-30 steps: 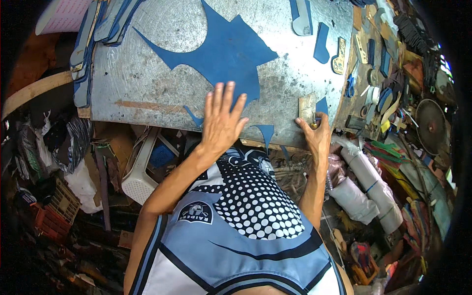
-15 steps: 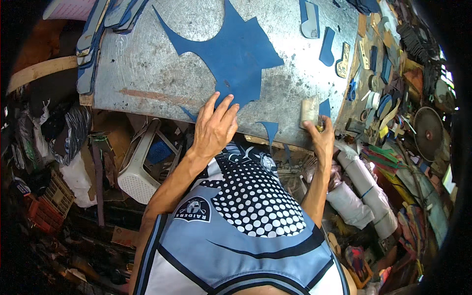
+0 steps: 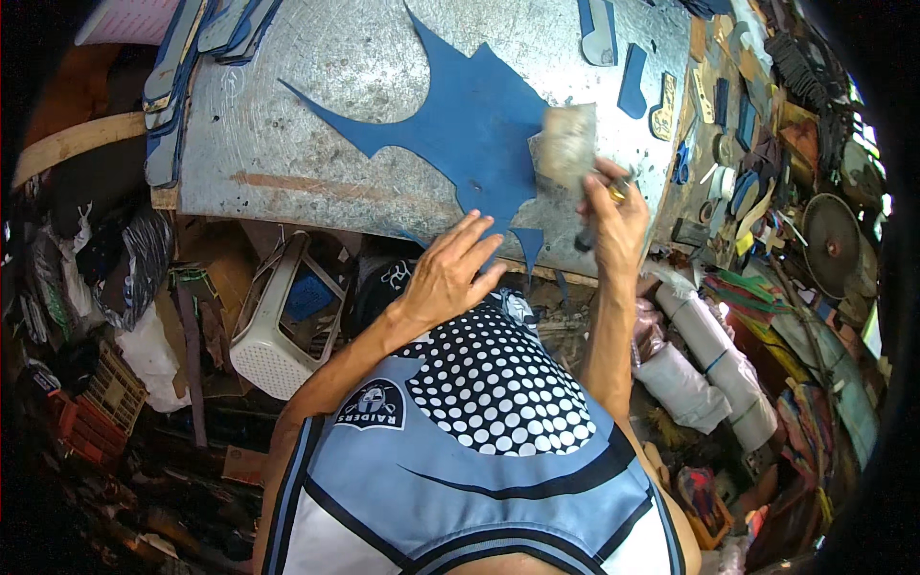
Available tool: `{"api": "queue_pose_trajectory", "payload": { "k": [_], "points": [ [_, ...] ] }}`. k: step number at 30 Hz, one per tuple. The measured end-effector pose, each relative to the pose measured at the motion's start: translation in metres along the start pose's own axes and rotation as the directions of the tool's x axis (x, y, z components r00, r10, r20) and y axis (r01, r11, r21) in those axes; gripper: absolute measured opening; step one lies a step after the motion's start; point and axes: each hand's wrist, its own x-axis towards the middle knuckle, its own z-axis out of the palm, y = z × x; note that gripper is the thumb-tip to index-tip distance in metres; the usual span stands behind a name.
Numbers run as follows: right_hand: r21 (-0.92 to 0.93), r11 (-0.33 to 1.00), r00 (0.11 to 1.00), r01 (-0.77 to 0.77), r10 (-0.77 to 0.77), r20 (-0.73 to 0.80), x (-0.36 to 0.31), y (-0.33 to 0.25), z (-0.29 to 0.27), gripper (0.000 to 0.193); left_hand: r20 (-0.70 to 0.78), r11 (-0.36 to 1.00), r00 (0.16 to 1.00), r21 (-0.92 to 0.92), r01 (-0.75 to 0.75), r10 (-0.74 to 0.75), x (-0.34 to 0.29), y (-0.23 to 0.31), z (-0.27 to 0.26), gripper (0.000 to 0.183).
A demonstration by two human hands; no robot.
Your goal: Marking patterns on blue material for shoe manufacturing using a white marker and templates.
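Observation:
A large blue sheet (image 3: 479, 115) with curved cut-outs and pointed ends lies on the metal-topped table (image 3: 287, 125). My left hand (image 3: 446, 273) is open, its fingertips flat on the sheet's near tip. My right hand (image 3: 615, 225) is closed round a pale, blocky tool (image 3: 567, 144), held at the sheet's right edge. Motion blurs the tool, so its exact kind does not show. By the right fingers are a small yellow item (image 3: 617, 193) and a dark end (image 3: 585, 239), both unclear. A small blue scrap (image 3: 527, 247) hangs over the table's near edge.
Cut blue pieces (image 3: 632, 84) and a pale template (image 3: 662, 107) lie at the right. Stacked strips (image 3: 165, 125) line the left edge. Scissors (image 3: 681, 165) and tape rolls sit on the right-hand side. A white plastic stool (image 3: 278, 355) stands below the table.
The blue sheet has turned and slid right and nearer. My left hand has moved right and nearer with it. My right hand has carried the pale tool farther and left to the sheet's edge.

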Motion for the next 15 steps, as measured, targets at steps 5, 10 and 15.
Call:
{"api": "queue_pose_trajectory", "payload": {
  "k": [5, 10, 15],
  "points": [
    [-0.025, 1.000, 0.982, 0.013, -0.008, 0.190, 0.008, -0.006, 0.061, 0.024, -0.075, 0.991, 0.990, 0.064, -0.116, 0.121, 0.017, -0.014, -0.021, 0.030],
    [-0.073, 0.996, 0.959, -0.057, 0.075, 0.275, 0.012, 0.005, 0.079, 0.023, -0.136, 0.900, 0.986, 0.436, -0.025, 0.094, 0.061, -0.047, -0.073, 0.045],
    [-0.133, 0.989, 0.952, -0.061, 0.098, 0.290, 0.015, 0.011, 0.088, 0.024, -0.030, 0.876, 0.993, 0.475, -0.084, 0.112, 0.074, -0.074, -0.078, 0.050]
  ]
}}
